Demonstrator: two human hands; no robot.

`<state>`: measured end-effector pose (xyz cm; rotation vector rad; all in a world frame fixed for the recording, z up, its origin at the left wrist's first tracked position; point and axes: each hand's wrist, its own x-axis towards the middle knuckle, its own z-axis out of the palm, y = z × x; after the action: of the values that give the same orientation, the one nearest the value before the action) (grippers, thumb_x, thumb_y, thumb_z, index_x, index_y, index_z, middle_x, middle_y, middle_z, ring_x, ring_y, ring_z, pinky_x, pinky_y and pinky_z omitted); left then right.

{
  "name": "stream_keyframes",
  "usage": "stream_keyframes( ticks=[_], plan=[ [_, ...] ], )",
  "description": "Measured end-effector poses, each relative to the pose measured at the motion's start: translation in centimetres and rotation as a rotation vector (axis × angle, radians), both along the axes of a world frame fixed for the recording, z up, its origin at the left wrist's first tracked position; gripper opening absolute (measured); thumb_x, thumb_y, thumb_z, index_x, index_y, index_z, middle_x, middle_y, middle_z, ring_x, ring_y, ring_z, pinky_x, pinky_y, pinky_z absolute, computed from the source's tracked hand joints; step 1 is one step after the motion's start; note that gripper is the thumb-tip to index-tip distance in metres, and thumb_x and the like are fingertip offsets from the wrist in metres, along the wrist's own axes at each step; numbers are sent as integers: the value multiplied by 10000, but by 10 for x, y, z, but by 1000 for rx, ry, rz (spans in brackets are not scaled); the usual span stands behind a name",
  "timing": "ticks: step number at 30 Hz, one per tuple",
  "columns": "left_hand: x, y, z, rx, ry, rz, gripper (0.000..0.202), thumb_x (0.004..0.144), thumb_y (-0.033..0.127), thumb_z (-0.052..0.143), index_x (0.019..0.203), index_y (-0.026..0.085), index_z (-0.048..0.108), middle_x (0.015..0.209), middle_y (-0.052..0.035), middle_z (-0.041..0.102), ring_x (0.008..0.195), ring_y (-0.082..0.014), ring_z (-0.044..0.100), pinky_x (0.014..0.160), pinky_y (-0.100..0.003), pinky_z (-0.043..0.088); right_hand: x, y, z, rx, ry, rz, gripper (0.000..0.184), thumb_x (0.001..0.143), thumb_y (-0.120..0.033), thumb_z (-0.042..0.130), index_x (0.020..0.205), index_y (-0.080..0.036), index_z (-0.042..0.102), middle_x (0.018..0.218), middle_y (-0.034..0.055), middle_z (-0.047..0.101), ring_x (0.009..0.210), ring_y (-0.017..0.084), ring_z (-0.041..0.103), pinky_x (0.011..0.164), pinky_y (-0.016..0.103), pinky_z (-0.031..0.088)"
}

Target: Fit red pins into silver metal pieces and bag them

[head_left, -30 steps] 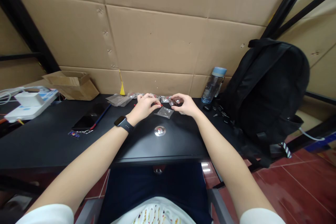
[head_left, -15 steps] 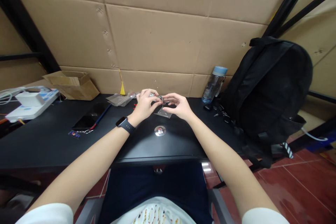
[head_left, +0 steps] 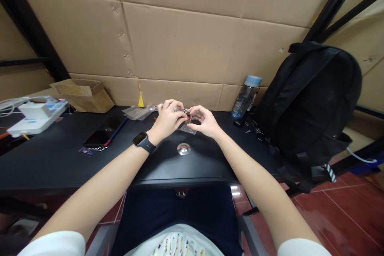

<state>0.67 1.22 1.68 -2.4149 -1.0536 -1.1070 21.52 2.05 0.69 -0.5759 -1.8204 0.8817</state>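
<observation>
Close together over the back of the black desk, my left hand (head_left: 170, 119) and my right hand (head_left: 204, 121) hold a small dark part with metal and red bits (head_left: 189, 117) between them. My left fingers are pinched on it and hide much of it. The right thumb and fingers curve round its other side. Under the hands lies a clear plastic bag (head_left: 187, 129). A round silver metal disc with a red centre (head_left: 183, 149) rests on the desk nearer to me. Small red pieces (head_left: 155, 120) show beside my left hand.
At left are a phone (head_left: 103, 132), a pen along its edge, a keychain (head_left: 90, 150), a white power strip (head_left: 39, 118) and a paper bag (head_left: 85, 96). Plastic bags (head_left: 138, 113) lie at the back. A water bottle (head_left: 246, 96), keys (head_left: 255, 129) and black backpack (head_left: 312, 108) stand right.
The small part has turned between my fingers, and a red bit of it now shows. Both hands stay in nearly the same place; the view has shifted slightly.
</observation>
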Motion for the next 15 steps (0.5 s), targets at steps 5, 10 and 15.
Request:
stream_keyframes(
  ticks=[5,10,15],
  plan=[
    [-1,-1,0,37,81,0,174,962,317,614,913,268,773,1228,-97,634,1245,-330,425,946,-520,307,1,2,-2,43,-44,-40,441,673,-319,855,1006,-234,578,1166,55,650,1126,238,661,978,387,551],
    [1,-2,-1,27,61,15,189,966,287,591,963,269,779,1215,-110,642,1243,-338,425,941,-532,301,1,0,-3,87,-92,-84,413,680,-306,839,1000,-230,590,1170,60,671,1118,240,668,942,372,561],
    [2,-2,-1,5,41,20,184,955,301,603,931,267,782,1201,-112,640,1236,-343,435,929,-523,311,-1,-1,-2,104,-94,-108,393,684,-309,833,982,-230,588,1176,60,684,1120,245,671,928,379,565]
  ],
)
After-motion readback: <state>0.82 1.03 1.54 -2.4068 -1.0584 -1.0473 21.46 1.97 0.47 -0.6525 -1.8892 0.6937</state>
